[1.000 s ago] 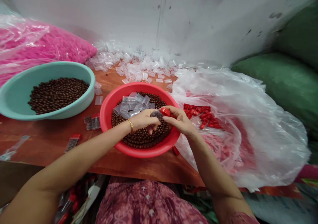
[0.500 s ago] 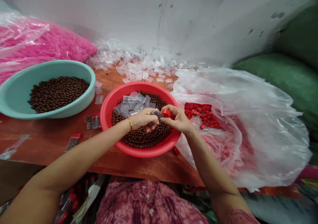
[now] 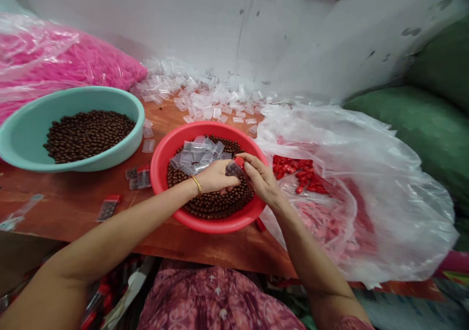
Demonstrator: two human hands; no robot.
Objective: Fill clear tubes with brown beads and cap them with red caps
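Note:
Over the red basin (image 3: 205,226), my left hand (image 3: 216,177) is closed around a small clear plastic box (image 3: 233,169) with dark beads inside. My right hand (image 3: 258,176) pinches the red cap (image 3: 239,161) at the box's upper end, where cap and box meet. Whether the cap is fully seated I cannot tell. Below my hands the basin holds many brown beads (image 3: 210,205), with a heap of clear boxes (image 3: 198,156) lying on them at the back left.
A teal basin (image 3: 22,130) with brown beads stands at the left. Clear boxes (image 3: 205,105) lie scattered along the wall. At the right, a plastic bag (image 3: 395,174) holds red caps (image 3: 304,174). A filled, capped box (image 3: 109,208) lies at the front left.
My right hand has brought the red cap onto the end of the clear box. The box has tilted more upright in my left hand. The view has shifted slightly.

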